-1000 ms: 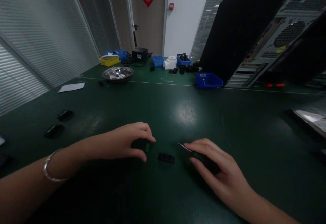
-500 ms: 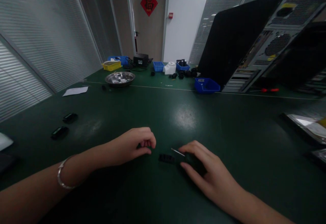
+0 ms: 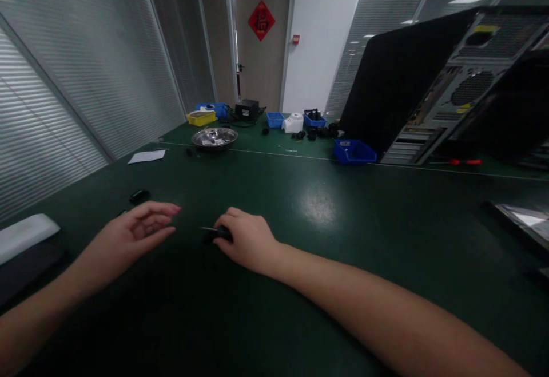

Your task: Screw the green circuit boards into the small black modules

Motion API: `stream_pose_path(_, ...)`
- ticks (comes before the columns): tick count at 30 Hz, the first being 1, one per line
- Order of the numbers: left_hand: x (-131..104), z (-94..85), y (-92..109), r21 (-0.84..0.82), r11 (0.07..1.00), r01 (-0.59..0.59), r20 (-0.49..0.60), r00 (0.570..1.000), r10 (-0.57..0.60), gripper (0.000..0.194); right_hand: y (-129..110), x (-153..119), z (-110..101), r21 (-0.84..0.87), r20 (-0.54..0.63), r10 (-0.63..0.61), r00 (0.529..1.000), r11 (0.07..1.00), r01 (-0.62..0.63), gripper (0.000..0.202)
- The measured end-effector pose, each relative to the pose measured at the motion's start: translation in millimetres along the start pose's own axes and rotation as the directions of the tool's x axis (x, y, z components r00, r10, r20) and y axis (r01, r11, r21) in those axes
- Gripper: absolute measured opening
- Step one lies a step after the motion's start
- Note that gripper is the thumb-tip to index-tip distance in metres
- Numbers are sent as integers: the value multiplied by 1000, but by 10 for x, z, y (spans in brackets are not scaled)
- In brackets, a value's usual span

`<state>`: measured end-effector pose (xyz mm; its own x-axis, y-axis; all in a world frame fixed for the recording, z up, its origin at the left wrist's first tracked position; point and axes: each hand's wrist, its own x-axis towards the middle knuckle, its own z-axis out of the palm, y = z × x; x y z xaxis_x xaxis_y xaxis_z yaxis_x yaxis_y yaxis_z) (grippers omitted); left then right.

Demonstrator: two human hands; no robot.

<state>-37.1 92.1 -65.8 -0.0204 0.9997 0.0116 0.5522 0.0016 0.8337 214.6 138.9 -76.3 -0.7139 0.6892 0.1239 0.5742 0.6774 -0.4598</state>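
My right hand (image 3: 249,238) is closed around the dark handle of a screwdriver (image 3: 223,233). Its thin metal shaft points left. A small black part (image 3: 209,238) lies just under the shaft and against the fingers; whether the hand also grips it I cannot tell. To the left, my left hand (image 3: 136,233) is held with fingers apart and nothing in them. Right behind that hand is a small black block (image 3: 139,195) on the green table (image 3: 266,188). A second block is mostly hidden by the hand.
A white object (image 3: 30,237) and a dark flat one (image 3: 30,268) lie at the left edge. Farther back are a paper (image 3: 146,157), a metal bowl (image 3: 214,138) and a blue bin (image 3: 354,153). A computer case (image 3: 398,85) stands at the back right, a drive (image 3: 521,219) nearer.
Both hands have moved left. My right hand has brought the screwdriver along, and the black part lies farther left too. My left hand has opened wider. The view has tilted slightly.
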Motion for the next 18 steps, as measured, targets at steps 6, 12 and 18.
stream_pose_path(6, -101, -330, -80, 116, 971, 208, -327, 931, -161, 35, -301, 935, 277, 40, -9, -92, 996, 995, 92, 29)
stream_pose_path(12, 23, -359, -128, 536, 844, 32, -293, 944, 151, 33, -135, 427, 110, 89, -92, -111, 990, 989, 119, 24)
stream_pose_path(18, 159, -229, -291, 704, 683, -194, -31, 953, 303, 29, 206, -938, -211, 113, -40, -128, 991, 985, 132, 20)
